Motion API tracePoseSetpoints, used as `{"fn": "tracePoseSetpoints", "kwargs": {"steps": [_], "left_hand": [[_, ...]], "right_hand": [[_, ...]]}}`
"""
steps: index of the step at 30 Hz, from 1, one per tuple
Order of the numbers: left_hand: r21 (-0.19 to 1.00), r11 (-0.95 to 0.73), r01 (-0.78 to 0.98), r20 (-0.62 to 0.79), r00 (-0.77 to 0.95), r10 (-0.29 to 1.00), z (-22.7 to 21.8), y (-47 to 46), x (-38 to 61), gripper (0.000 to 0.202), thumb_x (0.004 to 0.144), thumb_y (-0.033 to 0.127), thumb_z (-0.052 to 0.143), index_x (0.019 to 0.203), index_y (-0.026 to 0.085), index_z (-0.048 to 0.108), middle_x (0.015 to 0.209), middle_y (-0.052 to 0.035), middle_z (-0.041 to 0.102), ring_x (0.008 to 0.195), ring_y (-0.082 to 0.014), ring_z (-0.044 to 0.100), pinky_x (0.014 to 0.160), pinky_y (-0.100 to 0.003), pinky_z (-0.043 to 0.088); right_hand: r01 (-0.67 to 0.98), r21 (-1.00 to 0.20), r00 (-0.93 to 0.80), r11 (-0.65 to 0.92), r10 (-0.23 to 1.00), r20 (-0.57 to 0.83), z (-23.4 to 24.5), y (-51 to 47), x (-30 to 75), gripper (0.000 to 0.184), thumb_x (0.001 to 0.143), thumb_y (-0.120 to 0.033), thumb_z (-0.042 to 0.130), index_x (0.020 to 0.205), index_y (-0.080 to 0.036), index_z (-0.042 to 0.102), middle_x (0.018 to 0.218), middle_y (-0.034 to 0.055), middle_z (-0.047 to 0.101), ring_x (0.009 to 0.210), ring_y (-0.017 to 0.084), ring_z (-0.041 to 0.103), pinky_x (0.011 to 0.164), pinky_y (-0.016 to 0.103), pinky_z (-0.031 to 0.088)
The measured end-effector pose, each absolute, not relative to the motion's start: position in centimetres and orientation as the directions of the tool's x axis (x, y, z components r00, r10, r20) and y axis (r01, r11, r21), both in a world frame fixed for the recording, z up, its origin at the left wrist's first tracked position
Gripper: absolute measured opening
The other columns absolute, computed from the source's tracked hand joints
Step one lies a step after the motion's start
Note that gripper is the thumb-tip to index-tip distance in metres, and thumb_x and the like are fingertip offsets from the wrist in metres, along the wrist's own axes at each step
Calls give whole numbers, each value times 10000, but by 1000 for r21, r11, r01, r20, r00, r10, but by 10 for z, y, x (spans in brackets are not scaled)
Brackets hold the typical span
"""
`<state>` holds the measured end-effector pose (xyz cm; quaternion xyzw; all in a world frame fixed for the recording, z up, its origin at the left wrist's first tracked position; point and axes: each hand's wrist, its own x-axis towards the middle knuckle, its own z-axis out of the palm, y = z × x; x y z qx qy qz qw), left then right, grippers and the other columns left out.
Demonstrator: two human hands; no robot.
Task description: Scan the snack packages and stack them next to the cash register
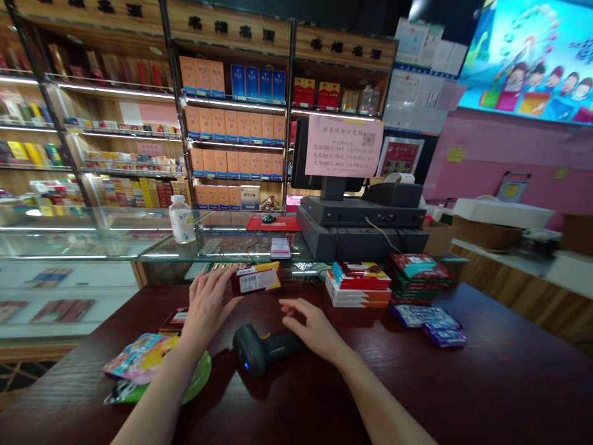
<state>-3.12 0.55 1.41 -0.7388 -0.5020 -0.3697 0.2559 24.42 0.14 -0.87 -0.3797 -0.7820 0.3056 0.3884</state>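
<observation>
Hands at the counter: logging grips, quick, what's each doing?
Left hand: holding a red-and-yellow barcoded pack.
Right hand: open, empty, beside the black handheld scanner.

Wooden shelves (231, 123) of orange boxes and cigarette cartons fill the upper left of the frame, behind a glass display counter (92, 241) holding a plastic water bottle (182, 219). Right of centre, a black point-of-sale terminal (361, 213) carries a pink paper notice (343, 147), with stacked red packs (357, 284) below it. A bright cartoon screen (523, 62) glows upper right.
</observation>
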Motion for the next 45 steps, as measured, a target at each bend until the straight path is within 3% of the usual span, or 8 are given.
{"fn": "tracePoseSetpoints", "kwargs": {"steps": [2,6,15,22,26,34,39,45], "left_hand": [[-24,-383,923,801,247,545,15,5,-30,588,907,329,619,1449,253,406,1311,-108,618,1219,-284,546,1143,-486,309],[-46,-414,909,785,289,548,17,4,-26,617,908,313,621,1473,256,378,1316,-105,622,1191,-277,561,1120,-475,324],[-3,-467,884,731,320,603,17,0,-15,573,912,282,617,1446,275,412,1374,-99,600,1222,-265,574,1032,-415,399],[205,-563,801,715,270,645,9,7,-9,675,915,204,545,1522,352,292,1418,-79,487,1312,-246,510,1098,-421,442],[295,-557,776,718,205,666,6,9,-7,667,900,182,530,1512,359,333,1391,-73,442,1247,-230,552,1091,-406,471],[403,-499,768,669,125,732,-2,14,-7,689,861,205,559,1507,362,376,1246,-49,554,1171,-228,610,1037,-386,514],[524,-478,705,631,56,774,-4,17,0,733,820,309,647,1504,293,383,1237,-55,649,1103,-236,662,1017,-406,527],[682,-434,589,544,-12,839,-2,20,3,554,810,449,641,1320,234,597,1292,-76,659,1206,-249,631,1095,-425,468]], "right_hand": [[239,-860,-275,451,881,385,-15,10,244,416,905,-334,585,1305,-228,620,1157,84,672,1012,203,645,953,385,504],[81,-930,-209,360,918,337,-24,22,244,577,862,-380,622,1414,-242,524,1306,114,604,1099,220,622,979,417,516],[5,-949,-206,315,929,307,-22,18,240,676,831,-387,640,1473,-257,470,1386,116,521,1187,240,567,1041,433,464],[-116,-960,-198,255,941,274,-16,13,235,644,777,-369,713,1401,-303,565,1315,85,565,1146,243,587,1013,430,476],[-134,-965,-187,225,951,247,-15,10,233,631,772,-334,712,1388,-306,579,1318,89,566,1142,246,589,958,418,510],[-129,-967,-146,218,961,236,-20,13,229,619,758,-301,690,1369,-286,594,1319,96,548,1110,235,603,938,409,523],[-137,-965,-81,223,969,235,-24,19,233,625,735,-299,697,1353,-270,604,1284,107,566,1134,259,613,942,432,530],[-182,-951,-33,248,965,259,-22,23,239,573,719,-303,726,1285,-288,631,1251,92,622,1243,283,596,1050,472,465]]}}
